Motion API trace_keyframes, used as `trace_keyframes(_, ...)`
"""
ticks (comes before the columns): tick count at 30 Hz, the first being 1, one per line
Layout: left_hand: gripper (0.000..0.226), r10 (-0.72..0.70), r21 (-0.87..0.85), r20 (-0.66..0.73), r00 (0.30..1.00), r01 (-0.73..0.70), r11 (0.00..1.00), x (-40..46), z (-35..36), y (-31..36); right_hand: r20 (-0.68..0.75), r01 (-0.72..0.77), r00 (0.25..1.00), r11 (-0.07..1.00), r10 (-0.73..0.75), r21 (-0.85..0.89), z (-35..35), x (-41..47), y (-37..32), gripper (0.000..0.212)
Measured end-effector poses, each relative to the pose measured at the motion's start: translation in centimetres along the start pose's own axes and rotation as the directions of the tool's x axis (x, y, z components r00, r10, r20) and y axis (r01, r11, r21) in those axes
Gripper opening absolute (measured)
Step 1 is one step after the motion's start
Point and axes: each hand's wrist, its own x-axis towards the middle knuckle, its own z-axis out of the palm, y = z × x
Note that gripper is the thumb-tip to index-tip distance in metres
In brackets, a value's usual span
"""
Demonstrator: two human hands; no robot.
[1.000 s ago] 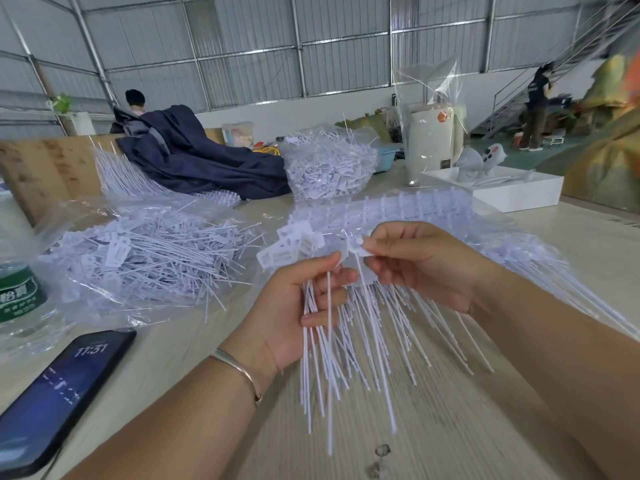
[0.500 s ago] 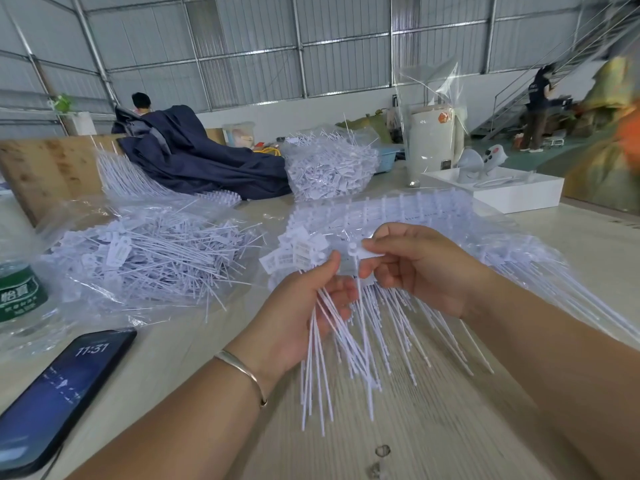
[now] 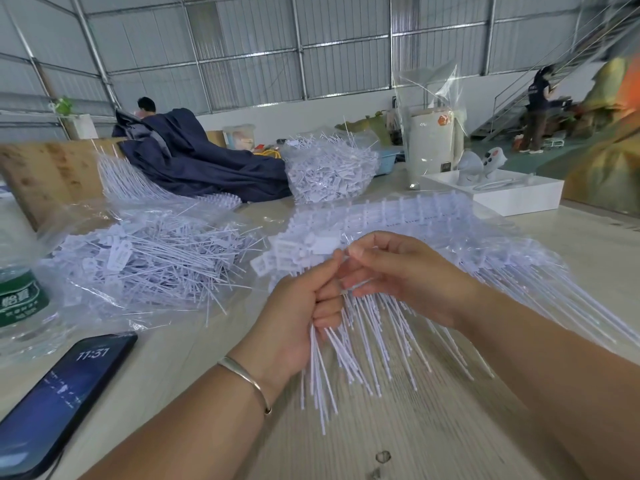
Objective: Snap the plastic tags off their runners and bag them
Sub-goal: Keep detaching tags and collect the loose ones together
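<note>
My left hand (image 3: 300,308) grips a bunch of loose white plastic tags (image 3: 341,358), their thin tails hanging down toward the table. My right hand (image 3: 401,271) pinches a tag at its head, right beside the left thumb, on a runner of tags (image 3: 408,216) lying in clear wrapping. To the left lies an open clear bag (image 3: 145,261) heaped with snapped-off tags. A second full bag of tags (image 3: 329,171) stands farther back.
A phone (image 3: 59,396) lies at the near left, a water bottle (image 3: 20,299) beside it. A dark jacket (image 3: 201,168), a white tray (image 3: 502,192) and a white canister (image 3: 431,143) sit at the back. Two people are in the background.
My left hand has closed tighter round the bunch and come up against my right hand, which has shifted slightly left. The hanging tails have swung a little.
</note>
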Motion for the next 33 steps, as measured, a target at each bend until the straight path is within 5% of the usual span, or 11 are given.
trace_keyframes(5, 0.055, 0.197, -0.099, -0.179, 0.964, -0.217, 0.971, -0.1, 0.5, 1.0, 0.306, -0.176, 0.943, 0.978, 0.134, 0.114, 1.5, -0.3, 0.4, 0.057)
trace_keyframes(7, 0.055, 0.357, 0.218, -0.254, 0.899, -0.306, 0.927, 0.0, 0.8, 1.3, 0.368, -0.166, 0.916, 0.986, 0.160, -0.018, 2.1, -0.5, 0.5, 0.057)
trace_keyframes(9, 0.056, 0.519, 0.607, -0.219, 0.826, -0.301, 0.735, 0.0, 0.9, 1.4, 0.400, -0.095, 0.905, 0.985, 0.146, -0.144, 2.5, -0.7, 0.4, 0.048)
trace_keyframes(11, 0.059, 0.602, 0.737, -0.117, 0.790, -0.338, 0.586, 0.0, 0.8, 1.4, 0.390, -0.059, 0.911, 0.978, 0.135, -0.201, 2.8, -0.8, 0.2, 0.043)
trace_keyframes(13, 0.047, 0.657, 0.732, -0.113, 0.745, -0.385, 0.562, 0.2, 0.6, 1.6, 0.368, -0.053, 0.920, 0.972, 0.137, -0.230, 2.9, -0.9, 0.0, 0.043)
trace_keyframes(19, 0.051, 0.361, 0.754, -0.110, 0.926, -0.159, 0.637, 0.5, -0.8, 4.0, 0.026, 0.068, 0.998, 0.904, -0.063, -0.421, 3.2, 0.4, -0.9, 0.029)
trace_keyframes(22, 0.039, 0.105, 0.644, -0.138, 0.985, 0.009, 0.765, 0.0, -2.5, 5.6, -0.031, 0.109, 0.989, 0.852, -0.146, -0.512, 3.6, 1.6, -1.0, 0.033)
trace_keyframes(24, 0.030, 0.079, 0.648, -0.185, 0.980, 0.061, 0.759, -0.3, -4.0, 6.7, -0.022, 0.120, 0.986, 0.801, -0.164, -0.587, 4.2, 2.6, -1.3, 0.036)
trace_keyframes(27, 0.019, 0.315, 0.813, -0.315, 0.895, 0.083, 0.576, -0.6, -7.3, 8.4, 0.001, 0.123, 0.986, 0.707, -0.170, -0.697, 5.8, 4.6, -2.0, 0.039)
trace_keyframes(31, 0.036, 0.770, 0.894, -0.257, 0.584, 0.447, -0.041, -2.0, -12.8, 10.5, 0.014, 0.107, 0.984, 0.524, -0.178, -0.845, 8.9, 8.1, -3.0, 0.036)
trace_keyframes(33, 0.044, 0.824, 0.800, -0.205, 0.527, 0.575, -0.169, -2.7, -15.1, 11.7, 0.028, 0.109, 0.985, 0.490, -0.169, -0.865, 10.6, 9.7, -3.3, 0.029)
